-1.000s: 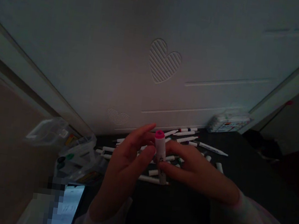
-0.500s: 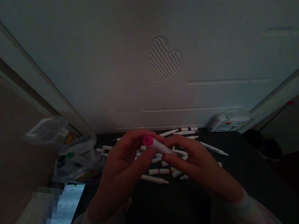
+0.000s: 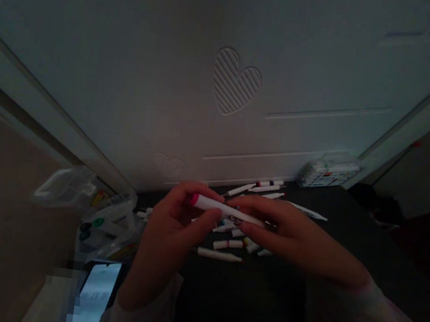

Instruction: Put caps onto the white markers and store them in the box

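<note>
A white marker [image 3: 209,205] with a pink end lies across both my hands, above a dark table. My left hand [image 3: 174,229] pinches it near the pink end between thumb and fingers. The fingers of my right hand [image 3: 281,228] close on its other end, where the tip is partly covered. Beneath and behind the hands, several white markers are scattered, some hidden by my fingers. One marker [image 3: 220,255] lies just below the held one, and a shorter marker piece with a red band [image 3: 229,244] rests above that.
An open clear plastic case [image 3: 112,221] stands on the left, with a lit phone [image 3: 98,293] in front of it. A full marker case [image 3: 330,171] sits at the back right. Behind the dark table [image 3: 349,252] rises a white panel [image 3: 151,68] with embossed hearts.
The marker has turned more sideways, its pink end swinging left so that more of its length shows. My left hand has shifted slightly left. Both hands still hold it.
</note>
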{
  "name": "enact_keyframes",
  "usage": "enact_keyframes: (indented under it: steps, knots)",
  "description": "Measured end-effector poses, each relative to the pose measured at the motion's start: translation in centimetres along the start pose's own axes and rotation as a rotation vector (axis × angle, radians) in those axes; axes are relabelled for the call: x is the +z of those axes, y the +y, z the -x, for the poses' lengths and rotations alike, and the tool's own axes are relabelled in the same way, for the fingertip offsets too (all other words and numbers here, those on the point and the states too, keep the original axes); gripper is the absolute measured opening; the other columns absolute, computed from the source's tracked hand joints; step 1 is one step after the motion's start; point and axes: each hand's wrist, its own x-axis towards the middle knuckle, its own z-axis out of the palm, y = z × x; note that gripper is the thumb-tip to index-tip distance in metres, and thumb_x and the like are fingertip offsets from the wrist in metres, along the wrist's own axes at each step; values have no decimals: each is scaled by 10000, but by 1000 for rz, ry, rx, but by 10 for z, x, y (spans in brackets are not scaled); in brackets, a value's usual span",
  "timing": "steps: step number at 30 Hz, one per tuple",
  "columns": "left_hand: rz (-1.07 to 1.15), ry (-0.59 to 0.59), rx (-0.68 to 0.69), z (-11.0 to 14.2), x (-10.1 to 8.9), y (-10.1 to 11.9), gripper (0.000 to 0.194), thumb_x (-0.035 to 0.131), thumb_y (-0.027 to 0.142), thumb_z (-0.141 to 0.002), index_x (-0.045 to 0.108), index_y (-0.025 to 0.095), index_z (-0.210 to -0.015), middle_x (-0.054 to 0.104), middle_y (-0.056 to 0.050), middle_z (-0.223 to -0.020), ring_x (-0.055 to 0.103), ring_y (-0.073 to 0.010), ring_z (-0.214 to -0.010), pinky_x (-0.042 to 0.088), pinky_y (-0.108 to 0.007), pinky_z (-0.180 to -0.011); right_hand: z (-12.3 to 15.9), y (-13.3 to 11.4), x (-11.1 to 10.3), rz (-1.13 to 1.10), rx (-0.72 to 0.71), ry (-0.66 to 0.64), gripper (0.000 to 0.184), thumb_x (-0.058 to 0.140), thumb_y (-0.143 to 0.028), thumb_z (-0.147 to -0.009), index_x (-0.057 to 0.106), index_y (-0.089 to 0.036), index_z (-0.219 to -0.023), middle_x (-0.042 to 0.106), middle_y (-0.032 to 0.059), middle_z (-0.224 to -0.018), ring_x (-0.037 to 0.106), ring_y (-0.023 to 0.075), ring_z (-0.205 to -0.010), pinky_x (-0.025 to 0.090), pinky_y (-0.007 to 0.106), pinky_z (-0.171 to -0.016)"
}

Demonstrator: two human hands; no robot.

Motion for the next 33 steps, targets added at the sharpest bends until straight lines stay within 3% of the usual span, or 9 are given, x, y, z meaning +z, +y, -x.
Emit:
enact_keyframes:
  steps: [4,9,15,19,22,25,28,33]
  knots:
    - [65,28,-14,-3,-6,-4,148,679,177,-699,585,190,-813,684,18,-749,608,-90,-560,487,-179,-517,8,2,-5,-218,74,-3,350,549,-258,-841,543,-250,-1190,645,23,-941,614,130,-769,492,211,-607]
    - [215,55,-18,-4,-4,-1,165,683,110,-653,582,187,-759,690,30,-710,606,-72,-524,501,-168,-536,13,3,-10,-458,127,20,296,597,-220,-801,593,-247,-1095,667,33,-931,645,145,-781,526,240,-656]
    - [257,69,-15,2,-1,3,176,675,72,-631,589,189,-731,687,28,-703,611,-77,-544,500,-171,-546,11,3,-14,-609,171,24,249,613,-201,-769,652,-232,-1013,684,14,-743,619,114,-617,506,201,-558]
    - [294,1,1,0,-6,0,188,692,89,-645,588,203,-753,696,43,-724,625,-71,-563,516,-165,-574,11,2,-17,-730,131,10,244,621,-207,-745,683,-222,-980,698,31,-767,641,137,-638,519,222,-560]
    - [312,35,11,-2,-7,-1,184,684,95,-645,575,203,-747,696,45,-714,626,-73,-551,522,-167,-562,12,1,-18,-863,59,-10,255,634,-262,-738,683,-223,-984,702,41,-954,667,155,-730,534,231,-597]
    - [308,65,5,-4,-6,-2,180,679,99,-637,558,195,-730,693,41,-698,623,-81,-536,525,-180,-545,13,0,-18,-901,14,56,243,619,-357,-752,683,-238,-954,670,47,-1084,675,181,-795,545,259,-620]
    - [320,50,3,-4,-5,-3,185,672,90,-653,554,201,-742,693,54,-714,622,-67,-551,517,-163,-556,10,-1,-15,-891,0,137,255,581,-434,-766,686,-240,-895,690,51,-1015,677,190,-769,544,279,-614]
    - [263,42,24,-2,-6,-5,193,690,131,-647,538,195,-748,682,29,-751,626,-92,-584,528,-206,-581,6,-3,-11,-920,7,160,278,528,-440,-806,675,-214,-874,685,55,-960,675,175,-732,541,267,-607]
